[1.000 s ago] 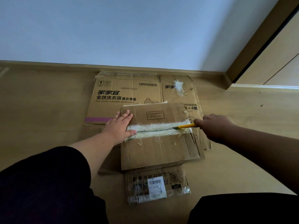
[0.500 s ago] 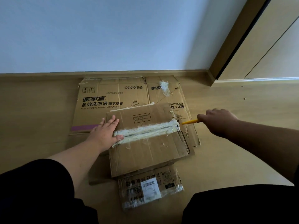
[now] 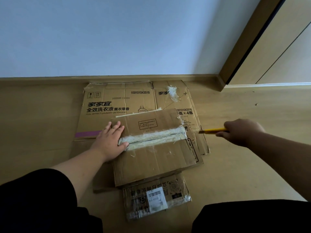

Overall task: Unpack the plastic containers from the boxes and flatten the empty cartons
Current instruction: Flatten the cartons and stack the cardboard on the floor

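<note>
A brown cardboard box [image 3: 156,157] lies on the floor in front of me, a strip of frayed white tape [image 3: 151,137] running across its top seam. My left hand [image 3: 109,140] presses flat on the box's left end, fingers straight, thumb at the tape. My right hand [image 3: 240,132] grips a yellow utility knife [image 3: 212,130], blade pointing left, held just off the box's right edge. No plastic containers are visible.
A flattened laundry detergent carton [image 3: 117,105] lies under and behind the box against the baseboard. A small flattened carton with a white shipping label [image 3: 156,199] lies nearest me. A door frame [image 3: 244,47] stands at the right. Bare wood floor spreads on both sides.
My right hand drew the knife rightward along the taped seam and clear of the box's right edge. My left hand stayed pressed on the box's left end.
</note>
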